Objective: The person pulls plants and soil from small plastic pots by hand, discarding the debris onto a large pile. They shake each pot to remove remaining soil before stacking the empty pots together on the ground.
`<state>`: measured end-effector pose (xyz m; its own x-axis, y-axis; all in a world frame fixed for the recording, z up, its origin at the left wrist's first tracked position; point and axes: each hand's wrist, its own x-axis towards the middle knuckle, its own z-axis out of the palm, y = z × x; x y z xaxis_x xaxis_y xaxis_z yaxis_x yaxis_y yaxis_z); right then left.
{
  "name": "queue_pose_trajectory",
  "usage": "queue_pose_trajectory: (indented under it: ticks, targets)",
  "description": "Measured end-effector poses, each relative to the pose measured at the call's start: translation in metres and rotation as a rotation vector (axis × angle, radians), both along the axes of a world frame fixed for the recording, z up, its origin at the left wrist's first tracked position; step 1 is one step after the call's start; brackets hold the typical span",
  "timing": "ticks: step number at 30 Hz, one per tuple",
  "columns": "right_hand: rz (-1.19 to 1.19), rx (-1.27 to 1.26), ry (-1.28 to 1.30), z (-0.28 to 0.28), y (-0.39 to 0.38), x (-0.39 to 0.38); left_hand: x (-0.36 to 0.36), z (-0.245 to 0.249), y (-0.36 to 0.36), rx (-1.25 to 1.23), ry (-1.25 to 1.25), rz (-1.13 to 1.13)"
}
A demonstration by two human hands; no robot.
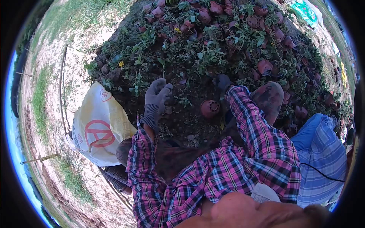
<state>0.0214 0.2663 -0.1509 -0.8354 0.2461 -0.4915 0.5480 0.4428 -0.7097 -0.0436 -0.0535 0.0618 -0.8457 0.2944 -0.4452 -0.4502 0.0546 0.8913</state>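
Observation:
My left hand [157,93], in a grey knit glove, is raised over the soil at the near edge of a heap of plants [163,49]. Its fingers are curled together around a thin green plant stem [164,70]. To its right, my right hand [222,81], in a dark glove, reaches low against the heap. Its fingers are in shadow, and whatever they touch is hidden. A reddish-brown pot [210,108] with holes in its base lies on the soil just below my right hand.
A white and yellow sack [99,127] stands left of my left arm. Many reddish pots [264,67] lie among the plants. A co-worker in a blue checked shirt [321,155] is close at my right. A green bag [305,14] lies at the far right.

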Motion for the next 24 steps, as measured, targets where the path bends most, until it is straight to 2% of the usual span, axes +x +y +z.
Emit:
queue_pose_trajectory:
  ticks: [3, 7, 10, 11, 14, 18, 20, 21, 23, 24]
  targets:
    - [-0.761, -0.649, 0.105, 0.021, -0.032, 0.004, 0.0, -0.006, -0.001, -0.172, 0.095, -0.062]
    - [-0.881, -0.684, 0.158, 0.045, -0.051, 0.006, 0.0, -0.027, 0.003, -0.292, 0.03, -0.182]
    - [-0.819, -0.737, 0.158, 0.073, -0.067, 0.01, 0.0, -0.037, 0.014, -0.365, -0.068, -0.318]
    - [-0.781, -1.019, 0.204, 0.073, -0.072, 0.012, -0.002, -0.042, 0.018, -0.418, -0.033, -0.353]
    - [-0.509, -0.65, 0.212, 0.135, -0.125, 0.008, -0.001, -0.039, 0.025, -0.334, -0.095, -0.28]
    - [-0.114, -0.629, 0.346, 0.146, -0.154, -0.001, -0.005, -0.018, 0.021, -0.144, -0.278, -0.104]
    - [0.094, -0.547, 0.451, 0.14, -0.159, -0.006, -0.018, -0.044, 0.012, -0.07, -0.323, -0.064]
    - [0.103, -0.535, 0.405, 0.158, -0.159, -0.008, -0.024, -0.063, 0.007, -0.009, -0.323, 0.037]
    - [0.176, -0.461, 0.3, 0.176, -0.151, -0.015, -0.017, -0.06, -0.002, -0.013, 0.055, -0.105]
    - [0.208, -0.418, 0.249, 0.182, -0.145, -0.019, -0.015, -0.06, -0.003, -0.006, 0.134, -0.107]
